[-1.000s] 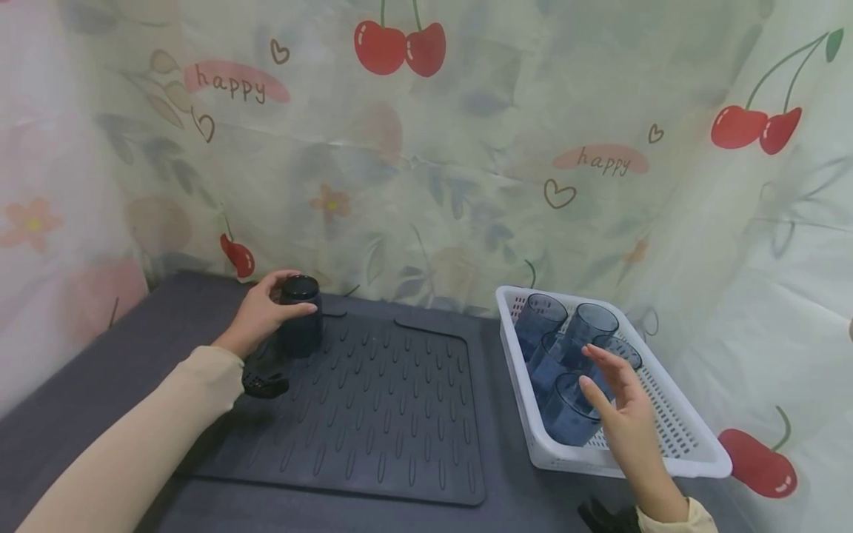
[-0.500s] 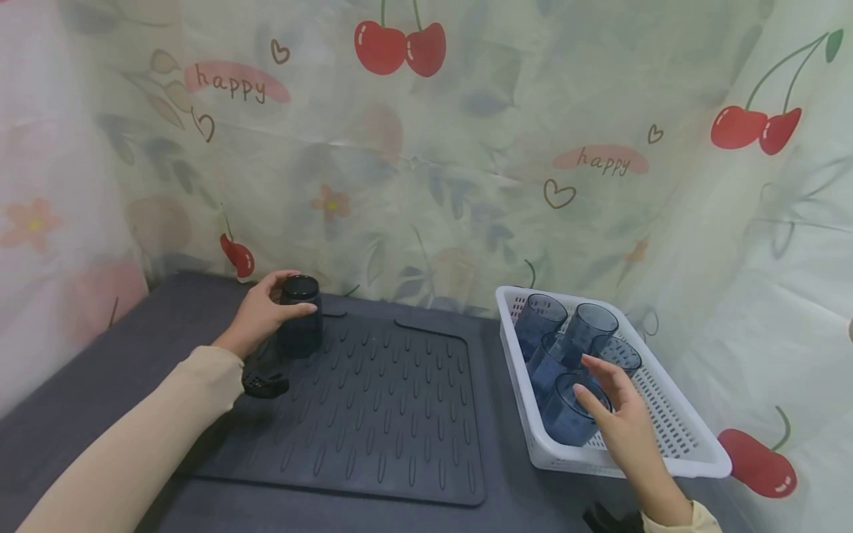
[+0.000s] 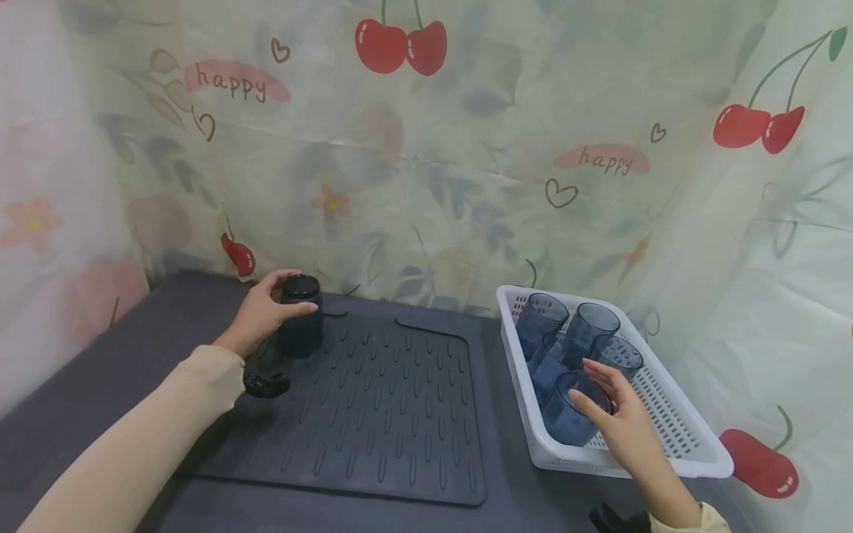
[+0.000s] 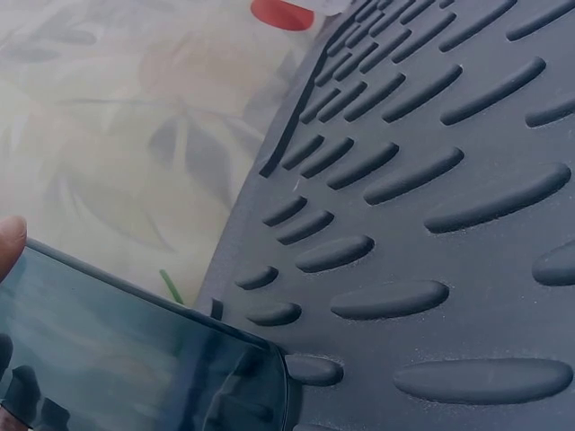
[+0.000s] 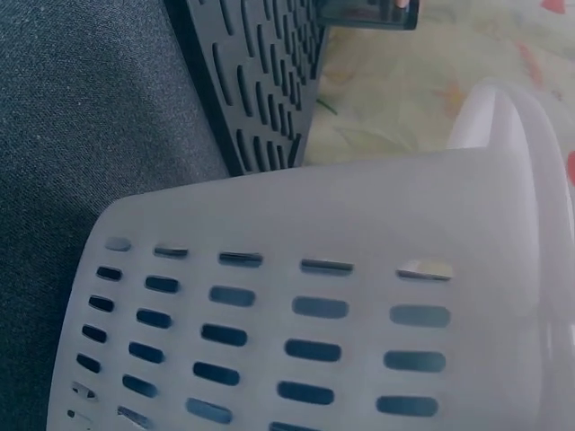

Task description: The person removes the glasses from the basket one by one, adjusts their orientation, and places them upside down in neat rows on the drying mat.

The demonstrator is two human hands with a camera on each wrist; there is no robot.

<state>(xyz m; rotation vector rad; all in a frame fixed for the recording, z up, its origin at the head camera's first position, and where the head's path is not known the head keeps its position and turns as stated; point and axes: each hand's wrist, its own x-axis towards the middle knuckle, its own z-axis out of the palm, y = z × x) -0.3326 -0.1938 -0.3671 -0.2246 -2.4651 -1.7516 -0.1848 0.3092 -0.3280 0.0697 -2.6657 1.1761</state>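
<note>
At the far left corner of the dark drying mat [image 3: 393, 414], my left hand [image 3: 263, 307] holds a dark blue glass tumbler [image 3: 303, 329], thumb on its near side and fingers round behind. In the left wrist view this tumbler [image 4: 135, 332] meets the ridged mat, and only parts of my fingers show. My right hand [image 3: 626, 426] is over the white basket, thumb and fingers spread near the rim of the nearest blue glass [image 3: 566, 422]. Whether the fingertips touch that glass cannot be told. The right wrist view does not show the fingers.
The white perforated basket [image 3: 700, 448] stands right of the mat with several blue glasses [image 3: 540, 322] inside, grouped on its left side. Its wall [image 5: 314, 211] fills much of the right wrist view. A printed curtain [image 3: 426, 163] hangs behind the dark table [image 3: 120, 355].
My right hand has shifted slightly down, its thumb lowering over the nearest glass in the basket. The left hand and its tumbler have stayed in place.
</note>
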